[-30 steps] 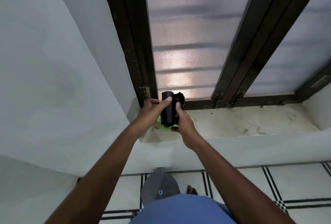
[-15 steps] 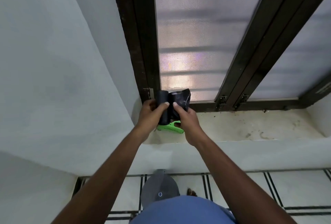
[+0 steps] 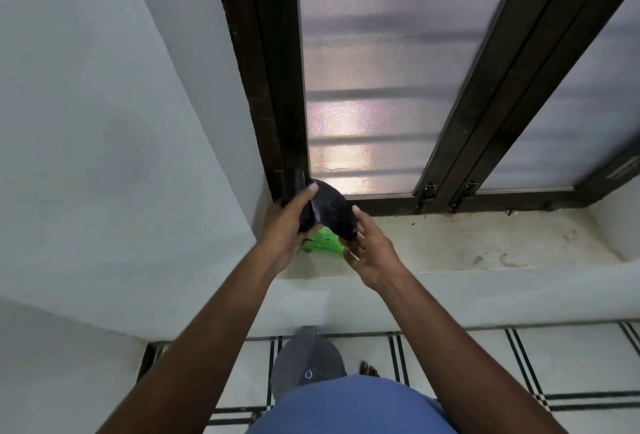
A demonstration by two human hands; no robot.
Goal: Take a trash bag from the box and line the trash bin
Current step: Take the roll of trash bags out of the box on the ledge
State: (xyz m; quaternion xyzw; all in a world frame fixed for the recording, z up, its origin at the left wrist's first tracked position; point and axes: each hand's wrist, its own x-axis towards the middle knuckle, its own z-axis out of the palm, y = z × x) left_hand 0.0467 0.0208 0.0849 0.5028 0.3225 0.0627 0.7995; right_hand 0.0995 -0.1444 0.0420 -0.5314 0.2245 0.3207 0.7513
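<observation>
Window (image 3: 374, 80) rises beyond both hands, sill (image 3: 467, 243) beneath them. Bin (image 3: 306, 361) sits on the floor below the wrists. Left hand (image 3: 287, 225) grips the bag roll (image 3: 304, 206) — right hand (image 3: 367, 250) pinches its unrolled bag (image 3: 334, 213). Green box (image 3: 323, 243) lies under them.

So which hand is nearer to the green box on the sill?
Right. The right hand is beside the green box, at its right edge; the left hand is above its left end, gripping the black bag roll.
</observation>
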